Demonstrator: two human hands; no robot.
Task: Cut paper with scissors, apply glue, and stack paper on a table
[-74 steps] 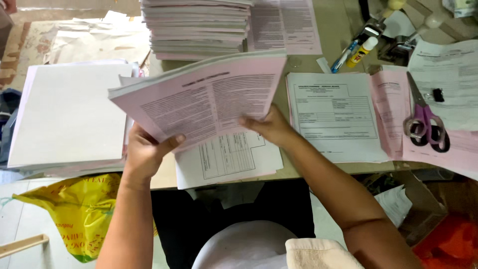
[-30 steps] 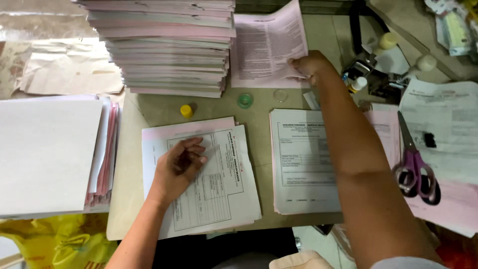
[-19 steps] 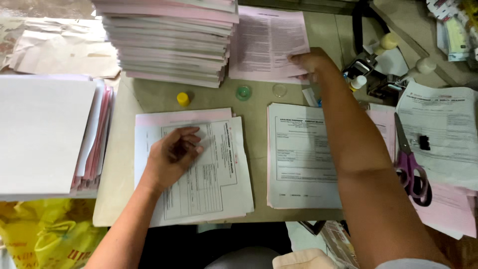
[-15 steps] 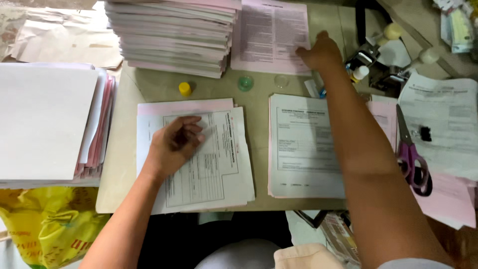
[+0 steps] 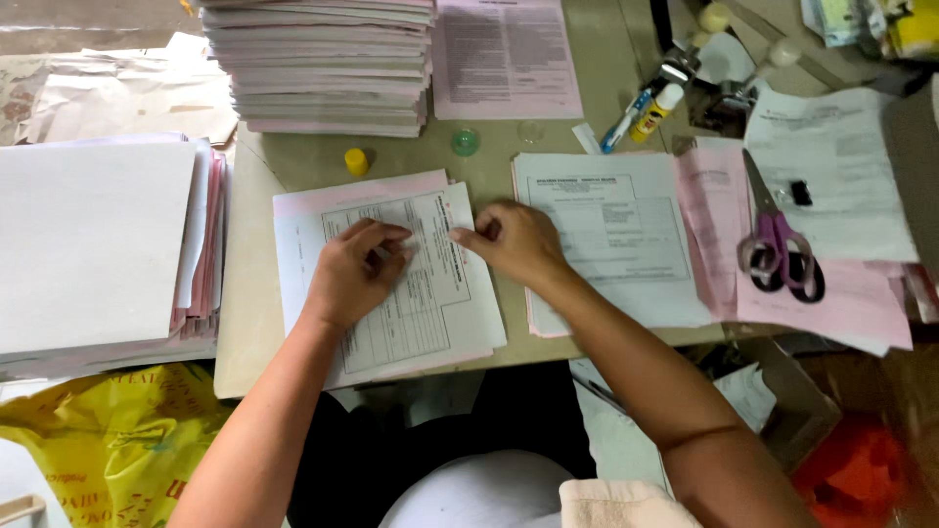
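Both hands on form stack (image 5: 411, 293) — left hand (image 5: 352, 274) flat; right hand (image 5: 514, 240) at edge.

We are seeing a beige desk (image 5: 245, 332) sitting in even light, bare floor (image 5: 88, 15) showing beyond it.

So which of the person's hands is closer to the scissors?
Right. The right hand lies at the form's edge, with a white sheet between it and the scissors. The left hand rests farther left on the form.

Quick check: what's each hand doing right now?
Left hand: open, fingers curled, resting on the white printed form sheet.
Right hand: fingertips on that sheet's right edge; grip cannot be told.
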